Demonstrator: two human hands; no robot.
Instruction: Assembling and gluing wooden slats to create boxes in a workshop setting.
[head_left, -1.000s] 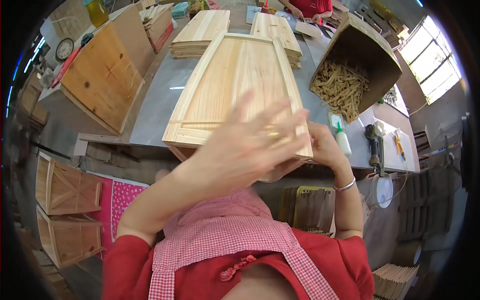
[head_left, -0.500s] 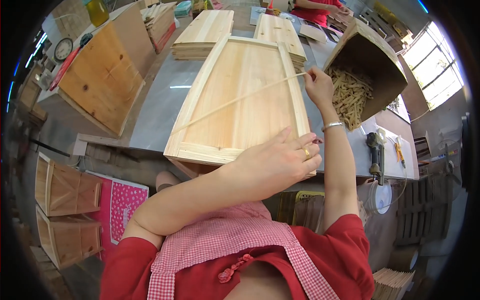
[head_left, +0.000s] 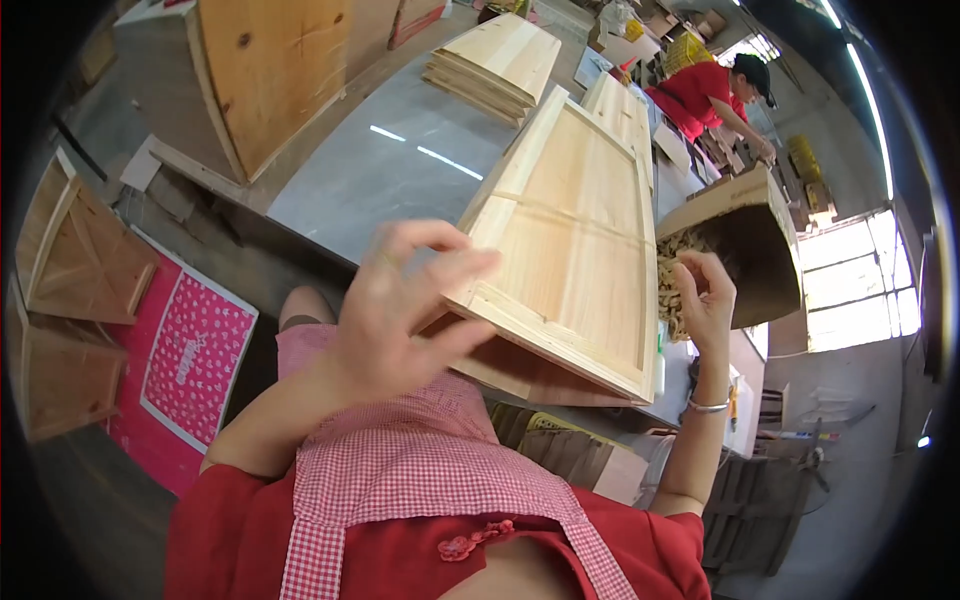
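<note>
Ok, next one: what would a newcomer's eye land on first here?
Most likely the pale, tapering framed wooden panel in mid-picture, with the blurred left hand by its near left corner. To its right, the right hand is raised before a tipped carton with pale strips at its mouth. At lower left, a bright pink patterned sheet stands out.

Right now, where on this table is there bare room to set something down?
There's a bare patch of gray tabletop left of the wooden case, between the board stack beyond and the upright wooden panel farther left. Right of the case is crowded: carton, wood strips and your right hand.
</note>
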